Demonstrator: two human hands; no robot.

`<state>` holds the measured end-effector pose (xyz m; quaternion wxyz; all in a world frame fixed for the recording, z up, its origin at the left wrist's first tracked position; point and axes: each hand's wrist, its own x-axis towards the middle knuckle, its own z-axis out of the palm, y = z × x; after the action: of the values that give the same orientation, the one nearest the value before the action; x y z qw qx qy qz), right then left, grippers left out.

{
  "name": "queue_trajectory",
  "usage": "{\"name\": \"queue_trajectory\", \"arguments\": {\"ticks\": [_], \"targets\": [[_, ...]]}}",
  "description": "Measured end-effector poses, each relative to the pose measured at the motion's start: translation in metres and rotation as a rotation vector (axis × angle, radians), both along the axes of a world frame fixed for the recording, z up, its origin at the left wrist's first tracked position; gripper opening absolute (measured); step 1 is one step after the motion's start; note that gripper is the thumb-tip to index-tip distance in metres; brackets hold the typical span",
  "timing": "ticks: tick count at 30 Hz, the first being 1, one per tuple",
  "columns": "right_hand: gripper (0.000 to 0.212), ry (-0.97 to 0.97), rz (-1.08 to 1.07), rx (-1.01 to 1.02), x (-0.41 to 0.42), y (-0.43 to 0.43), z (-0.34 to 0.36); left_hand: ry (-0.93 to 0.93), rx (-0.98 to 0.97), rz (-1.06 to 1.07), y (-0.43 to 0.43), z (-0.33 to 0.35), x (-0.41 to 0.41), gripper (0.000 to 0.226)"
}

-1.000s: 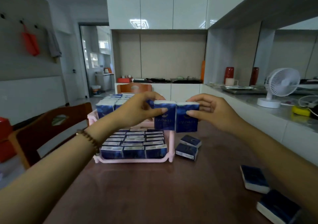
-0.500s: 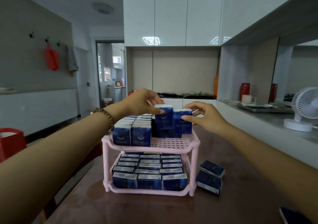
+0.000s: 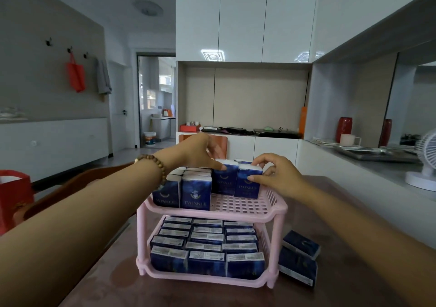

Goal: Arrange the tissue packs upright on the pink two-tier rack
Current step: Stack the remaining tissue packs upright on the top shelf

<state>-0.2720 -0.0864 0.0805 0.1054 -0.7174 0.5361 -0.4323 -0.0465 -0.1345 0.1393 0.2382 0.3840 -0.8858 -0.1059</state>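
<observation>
The pink two-tier rack stands on the brown table. Its lower tier is packed with several upright blue tissue packs. On the upper tier, several packs stand along the left side. Two more packs stand upright on the mesh at the right of that tier. My left hand pinches the top of the left pack. My right hand grips the right pack by its top and front. The front right part of the upper mesh is bare.
Two loose blue packs lie on the table right of the rack. A wooden chair and a red bag are at the left. A white fan stands on the counter at the right.
Both hands have lowered the two packs onto the upper tier's mesh, where they now stand. The camera has moved closer and higher over the rack.
</observation>
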Motion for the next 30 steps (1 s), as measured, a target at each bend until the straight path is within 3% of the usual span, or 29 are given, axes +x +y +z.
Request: {"name": "queue_trajectory", "arguments": {"ticks": [10,24,30], "targets": [[0.027,0.05,-0.04,-0.047,0.004,-0.001,-0.003,0.0,-0.003,0.016,0.0,-0.01,-0.002,0.012],[0.03,0.086,-0.083,-0.074,-0.018,0.042,0.005,0.088,-0.155,-0.01,0.065,-0.021,-0.019,0.038],[0.026,0.068,-0.107,-0.046,-0.037,0.063,-0.001,0.083,-0.204,-0.018,0.092,-0.039,-0.039,0.036]]}}
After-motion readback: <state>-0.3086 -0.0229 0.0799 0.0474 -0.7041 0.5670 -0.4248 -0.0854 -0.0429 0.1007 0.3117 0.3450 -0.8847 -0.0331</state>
